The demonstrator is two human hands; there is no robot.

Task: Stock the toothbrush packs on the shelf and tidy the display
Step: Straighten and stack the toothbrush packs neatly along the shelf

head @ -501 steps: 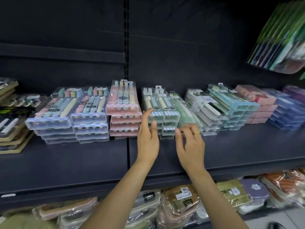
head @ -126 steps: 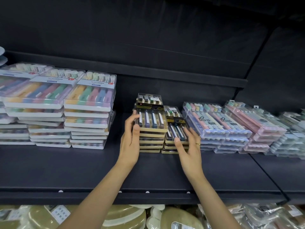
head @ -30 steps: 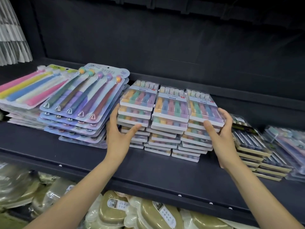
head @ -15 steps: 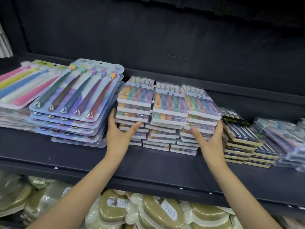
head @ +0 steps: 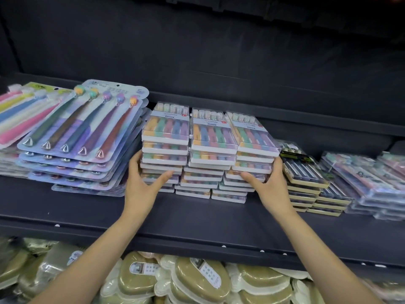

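a dark shelf unit fills the view. its back panel (head: pixel 208 51) is matte charcoal, plain, with faint horizontal seams and a vertical edge at the far left. a raised ledge (head: pixel 285 126) runs along the foot of the panel, slanting down toward the right. the shelf (head: pixel 192 218) is the same dark colour, its surface flat and dull, lit evenly from in front with soft shadows. its front lip (head: pixel 175 240) carries a row of small white dots. under it a lower shelf is packed with olive and cream bagged goods (head: pixel 197 281). the upper corners of the unit fall into deep shadow, and an upper shelf edge (head: pixel 241 7) crosses the top.
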